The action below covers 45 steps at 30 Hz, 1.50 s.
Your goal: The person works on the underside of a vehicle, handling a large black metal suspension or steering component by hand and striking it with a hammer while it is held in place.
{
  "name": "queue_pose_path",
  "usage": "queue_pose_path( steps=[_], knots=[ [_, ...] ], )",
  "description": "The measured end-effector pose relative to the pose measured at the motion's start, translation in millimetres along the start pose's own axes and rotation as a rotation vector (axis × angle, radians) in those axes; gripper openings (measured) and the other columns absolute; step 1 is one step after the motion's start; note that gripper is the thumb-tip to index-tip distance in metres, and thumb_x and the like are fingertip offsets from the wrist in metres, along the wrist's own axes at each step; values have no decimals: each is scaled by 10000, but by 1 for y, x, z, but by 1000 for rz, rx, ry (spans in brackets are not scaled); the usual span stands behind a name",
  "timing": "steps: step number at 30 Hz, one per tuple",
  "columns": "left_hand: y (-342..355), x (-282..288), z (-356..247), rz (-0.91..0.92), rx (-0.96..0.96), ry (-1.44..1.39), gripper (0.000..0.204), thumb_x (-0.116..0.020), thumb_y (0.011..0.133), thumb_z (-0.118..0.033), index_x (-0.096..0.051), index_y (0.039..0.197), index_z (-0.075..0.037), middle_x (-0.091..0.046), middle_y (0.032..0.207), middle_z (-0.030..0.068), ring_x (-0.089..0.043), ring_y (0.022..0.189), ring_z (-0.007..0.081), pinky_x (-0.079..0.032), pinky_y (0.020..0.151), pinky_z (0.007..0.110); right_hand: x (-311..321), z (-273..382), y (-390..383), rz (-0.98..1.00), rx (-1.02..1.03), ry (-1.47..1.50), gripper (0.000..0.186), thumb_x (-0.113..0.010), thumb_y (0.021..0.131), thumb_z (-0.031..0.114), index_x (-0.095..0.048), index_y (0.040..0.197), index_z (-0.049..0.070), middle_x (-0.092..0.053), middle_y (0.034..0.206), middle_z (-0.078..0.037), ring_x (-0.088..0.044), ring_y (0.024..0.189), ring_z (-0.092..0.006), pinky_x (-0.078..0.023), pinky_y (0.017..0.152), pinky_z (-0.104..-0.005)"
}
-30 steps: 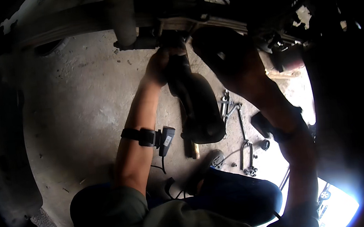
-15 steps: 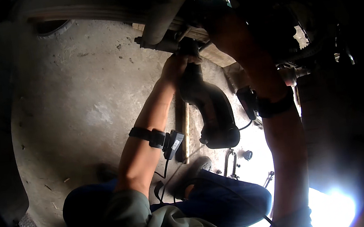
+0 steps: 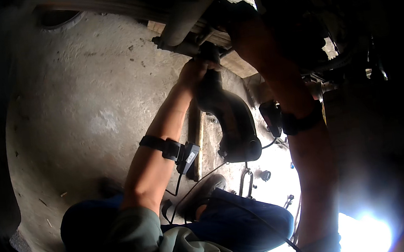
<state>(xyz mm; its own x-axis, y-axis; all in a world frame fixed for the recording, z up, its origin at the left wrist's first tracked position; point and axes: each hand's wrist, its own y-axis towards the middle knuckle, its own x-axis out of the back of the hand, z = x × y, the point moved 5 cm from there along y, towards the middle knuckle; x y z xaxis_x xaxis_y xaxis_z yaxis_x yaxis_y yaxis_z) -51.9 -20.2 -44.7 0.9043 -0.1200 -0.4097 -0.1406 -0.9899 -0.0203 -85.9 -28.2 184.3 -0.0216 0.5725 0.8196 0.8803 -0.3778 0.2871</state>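
My left hand (image 3: pixel 195 72) grips the upper neck of a black, curved metal part (image 3: pixel 231 123), which hangs down below a vehicle's leaf spring (image 3: pixel 116 12) and a grey cylindrical bar (image 3: pixel 182 12). My right hand (image 3: pixel 246 32) is raised into the dark underside beside that bar, higher than my left; its fingers are lost in shadow, so I cannot tell what they hold. Both forearms wear black straps with small cabled devices.
A pale wooden handle or rod (image 3: pixel 200 148) lies on the concrete floor (image 3: pixel 77 109) with several wrenches (image 3: pixel 244 180) and small dark pieces near my foot. A dark tyre-like mass (image 3: pixel 365 133) fills the right side, with bright daylight below it.
Since a second ago my right hand has moved upward into the undercarriage. My left hand stays on the black part. The view has shifted, so the beams and part appear further right.
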Motion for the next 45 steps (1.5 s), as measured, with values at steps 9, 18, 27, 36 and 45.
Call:
queue_pose_path(
  steps=[9,18,27,36,45],
  knots=[
    [1,-23,-8,20,186,-341,269,-740,719,-117,-618,931,-5,-615,775,82,-616,649,188,-551,611,326,0,-9,-4,85,-24,-73,197,-563,847,74,-605,1028,9,-625,953,-170,-591,855,-308,-497,770,-394],
    [3,-23,-2,30,167,-323,266,-747,724,-126,-624,922,1,-617,768,82,-622,641,181,-554,600,312,-4,-9,-6,127,-59,-215,144,-574,865,85,-614,974,1,-616,848,-152,-598,798,-299,-503,730,-396],
    [-2,-10,-6,20,28,-63,238,-741,755,-133,-644,917,10,-637,787,91,-631,661,186,-557,624,316,-2,-9,3,29,22,88,177,-584,861,73,-612,1015,-11,-604,855,-190,-602,824,-345,-525,712,-432],
    [-1,-8,-3,14,-11,-56,194,-710,817,-177,-689,893,1,-664,823,97,-644,723,160,-556,681,303,-9,-9,3,173,-39,20,179,-587,829,45,-592,996,-21,-594,880,-185,-580,831,-328,-515,738,-420],
    [-3,-25,-16,37,-78,83,199,-711,812,-175,-690,903,1,-667,841,101,-651,749,164,-561,688,303,8,-9,-4,57,119,-91,157,-563,835,62,-585,965,-21,-583,880,-194,-574,832,-322,-507,760,-413]
  ],
)
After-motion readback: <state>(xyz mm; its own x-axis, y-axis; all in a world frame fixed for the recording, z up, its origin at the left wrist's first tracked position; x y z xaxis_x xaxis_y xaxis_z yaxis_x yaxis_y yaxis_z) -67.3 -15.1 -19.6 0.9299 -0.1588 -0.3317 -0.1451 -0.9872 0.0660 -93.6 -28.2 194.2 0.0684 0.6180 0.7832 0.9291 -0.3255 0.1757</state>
